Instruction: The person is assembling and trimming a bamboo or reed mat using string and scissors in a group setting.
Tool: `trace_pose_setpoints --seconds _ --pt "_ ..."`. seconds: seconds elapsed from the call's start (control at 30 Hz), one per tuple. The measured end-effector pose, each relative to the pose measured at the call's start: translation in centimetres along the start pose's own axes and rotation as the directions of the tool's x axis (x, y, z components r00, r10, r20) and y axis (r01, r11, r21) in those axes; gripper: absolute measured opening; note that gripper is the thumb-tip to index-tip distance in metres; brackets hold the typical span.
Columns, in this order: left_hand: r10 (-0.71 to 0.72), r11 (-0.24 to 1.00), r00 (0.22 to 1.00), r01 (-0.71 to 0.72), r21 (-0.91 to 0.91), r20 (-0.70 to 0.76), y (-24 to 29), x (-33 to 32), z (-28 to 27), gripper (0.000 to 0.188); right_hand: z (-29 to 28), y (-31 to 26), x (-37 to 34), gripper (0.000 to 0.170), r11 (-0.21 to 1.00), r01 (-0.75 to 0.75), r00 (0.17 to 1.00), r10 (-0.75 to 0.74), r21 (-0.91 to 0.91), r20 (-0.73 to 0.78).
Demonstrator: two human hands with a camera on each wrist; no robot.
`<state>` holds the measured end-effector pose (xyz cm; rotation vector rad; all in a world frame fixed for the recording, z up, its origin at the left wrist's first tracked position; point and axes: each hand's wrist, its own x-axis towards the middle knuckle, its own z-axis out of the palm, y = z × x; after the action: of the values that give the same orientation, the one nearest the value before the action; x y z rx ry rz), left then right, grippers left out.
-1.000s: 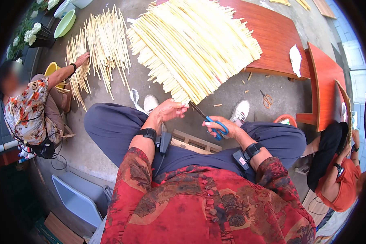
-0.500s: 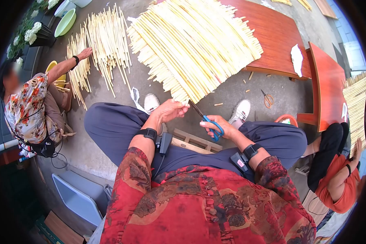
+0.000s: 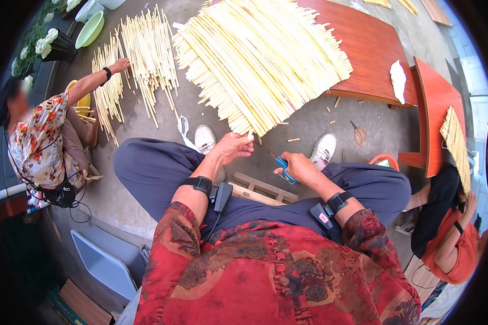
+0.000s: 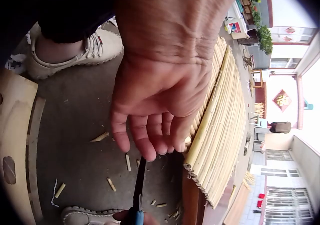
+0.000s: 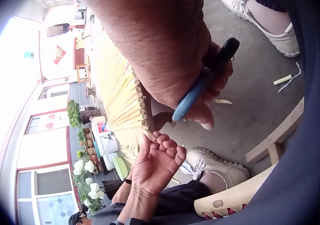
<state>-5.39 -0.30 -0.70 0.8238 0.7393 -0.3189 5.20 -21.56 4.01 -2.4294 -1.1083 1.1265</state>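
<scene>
A mat of pale yellow stalks (image 3: pixel 260 65) lies on a reddish-brown table, its near corner pointing at me. At that corner my left hand (image 3: pixel 232 149) pinches a stalk end (image 5: pixel 148 133) between thumb and forefinger, the other fingers loosely bent. My right hand (image 3: pixel 300 169) grips blue-handled scissors (image 3: pixel 283 166), a short way right of the left fingertips. The dark scissor blades (image 4: pixel 139 187) show below the left fingers in the left wrist view, apart from the mat.
Loose stalks (image 3: pixel 146 59) lie on the ground at left, where a seated person (image 3: pixel 43 130) reaches over them. Orange-handled scissors (image 3: pixel 358 132) and cut bits lie beyond my right shoe (image 3: pixel 323 146). A wooden stool (image 3: pixel 260 189) stands between my legs. Another person (image 3: pixel 450 244) handles a smaller mat (image 3: pixel 456 143) at right.
The scissors have come away from the mat's corner toward the right, and my right hand has turned palm-down. My left hand stays at the corner. The person at right has shifted the smaller mat.
</scene>
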Motion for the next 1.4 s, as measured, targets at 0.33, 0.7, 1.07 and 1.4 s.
trace_pose_setpoints --seconds 0.33,0.7,1.07,1.4 --pt "0.320 0.726 0.941 -0.169 0.667 -0.109 -0.5 0.3 -1.3 0.047 -0.4 -1.9 -0.1 0.039 0.546 -0.328 0.925 0.021 0.771 0.378" --pt "0.139 0.987 0.976 -0.123 0.099 -0.167 0.9 -0.3 -0.4 0.016 -0.6 -2.7 0.2 0.032 0.503 -0.383 0.901 0.020 0.775 0.433" --pt "0.118 0.985 0.983 -0.099 0.140 -0.139 1.2 -0.4 0.1 0.016 -0.6 -3.0 0.8 0.032 0.516 -0.367 0.917 0.063 0.774 0.394" --pt "0.096 0.990 0.988 -0.082 0.119 -0.119 1.0 0.1 0.3 0.016 -1.1 -2.9 0.3 0.032 0.436 -0.391 0.914 0.080 0.810 0.398"
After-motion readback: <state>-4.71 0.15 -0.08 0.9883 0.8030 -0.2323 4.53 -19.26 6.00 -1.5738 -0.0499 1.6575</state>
